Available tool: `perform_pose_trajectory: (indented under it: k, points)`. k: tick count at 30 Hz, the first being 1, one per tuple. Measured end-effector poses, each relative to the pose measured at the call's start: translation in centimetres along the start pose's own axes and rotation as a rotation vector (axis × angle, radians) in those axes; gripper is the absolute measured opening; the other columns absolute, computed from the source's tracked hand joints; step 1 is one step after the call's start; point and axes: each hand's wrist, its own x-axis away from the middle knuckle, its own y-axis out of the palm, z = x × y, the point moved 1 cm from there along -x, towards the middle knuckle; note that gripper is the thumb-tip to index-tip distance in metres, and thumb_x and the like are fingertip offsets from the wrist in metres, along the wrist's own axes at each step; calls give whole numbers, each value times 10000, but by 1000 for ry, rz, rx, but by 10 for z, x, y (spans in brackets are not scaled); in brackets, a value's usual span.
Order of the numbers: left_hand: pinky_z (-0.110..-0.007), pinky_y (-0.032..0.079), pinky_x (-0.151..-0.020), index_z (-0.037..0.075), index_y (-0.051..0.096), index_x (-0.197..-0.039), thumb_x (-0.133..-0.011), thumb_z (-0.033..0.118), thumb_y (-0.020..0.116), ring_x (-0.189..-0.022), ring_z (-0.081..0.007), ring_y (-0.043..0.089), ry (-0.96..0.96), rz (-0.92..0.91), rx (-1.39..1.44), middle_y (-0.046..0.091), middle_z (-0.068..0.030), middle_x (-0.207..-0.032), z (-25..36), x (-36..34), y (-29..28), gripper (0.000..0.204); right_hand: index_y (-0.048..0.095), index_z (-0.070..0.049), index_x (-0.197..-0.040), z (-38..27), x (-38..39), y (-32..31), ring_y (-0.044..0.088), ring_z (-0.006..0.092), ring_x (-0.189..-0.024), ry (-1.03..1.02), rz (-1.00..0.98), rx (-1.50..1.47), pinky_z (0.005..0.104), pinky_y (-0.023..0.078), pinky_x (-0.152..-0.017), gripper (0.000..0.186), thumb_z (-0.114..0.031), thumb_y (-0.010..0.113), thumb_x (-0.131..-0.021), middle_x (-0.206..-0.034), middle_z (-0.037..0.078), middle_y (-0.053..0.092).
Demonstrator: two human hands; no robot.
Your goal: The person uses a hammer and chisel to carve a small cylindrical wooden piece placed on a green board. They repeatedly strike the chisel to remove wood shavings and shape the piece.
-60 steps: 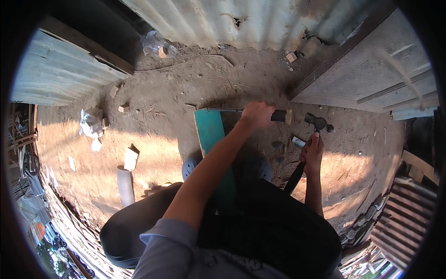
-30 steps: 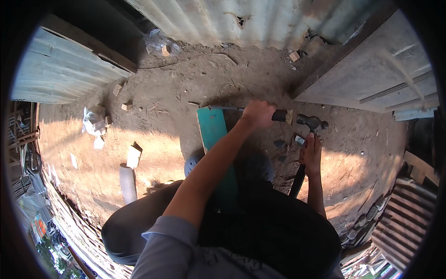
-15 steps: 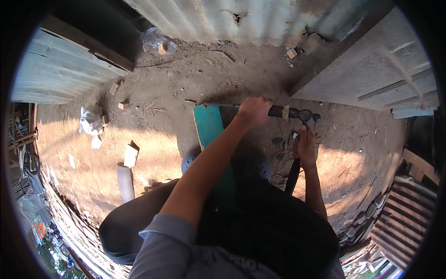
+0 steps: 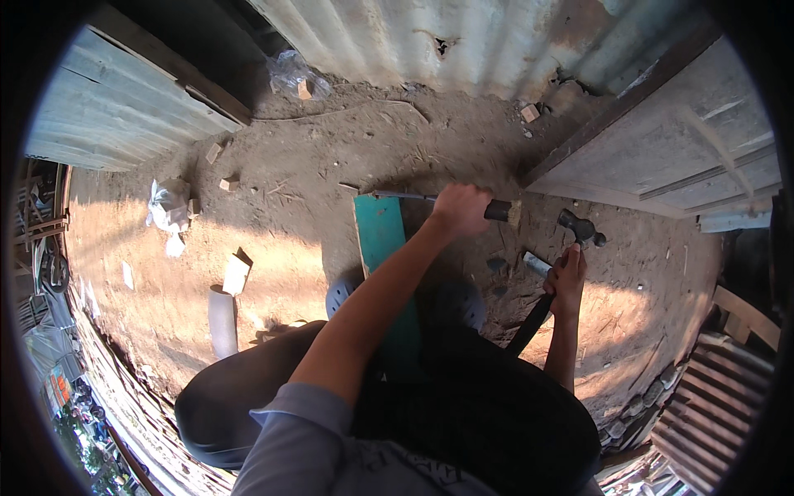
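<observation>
My left hand point(image 4: 463, 211) is closed around a chisel point(image 4: 502, 212) with a dark handle and a frayed, tan butt end. Its thin metal shank points left, and the tip is at the far end of a green painted board point(image 4: 380, 231). That board runs back between my feet, its near part hidden by my arm and legs. In my right hand point(image 4: 567, 279) is a ball-peen hammer point(image 4: 582, 229), gripped by its dark handle near the head. The hammer head stands right of the chisel's butt end, a gap apart from it.
Small wood blocks point(image 4: 229, 184) and a white plastic bag point(image 4: 168, 207) lie on the dirt floor at left, near a grey cylinder point(image 4: 222, 322). A pale short tube point(image 4: 537, 264) is beside my right hand. Corrugated metal sheets point(image 4: 389, 41) and a wooden panel point(image 4: 662, 149) stand ahead.
The hammer head has moved right, away from the chisel's butt end, uncovering the pale tube. My left hand keeps the chisel at the board's end. The whole view has shifted slightly.
</observation>
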Motion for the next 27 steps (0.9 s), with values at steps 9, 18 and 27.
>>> perform_pose_trajectory:
  k: [9,18,27]
  points:
    - [-417,548,-715,75,636,-883,-695,228,659,-777,-321,688,-18,77,19,687,-141,-814,12,5,2,243,417,-152,-831,18,15,11,277,74,-370,74,-6,-14,244,227,-337,348,-452,394,-1006,-556,-33,298]
    - [-442,544,-720,65,616,-912,-715,294,680,-784,-344,679,-94,93,70,675,-168,-804,8,-4,1,310,415,-150,-820,22,0,13,275,67,-378,-184,79,95,242,226,-342,324,-408,404,-1014,-563,-36,317]
    - [-421,541,-740,85,644,-921,-709,219,681,-841,-322,681,-68,56,36,682,-154,-854,15,-2,-1,253,389,-145,-811,59,-35,-4,267,55,-381,-515,78,579,245,224,-342,329,-399,392,-1020,-562,-47,309]
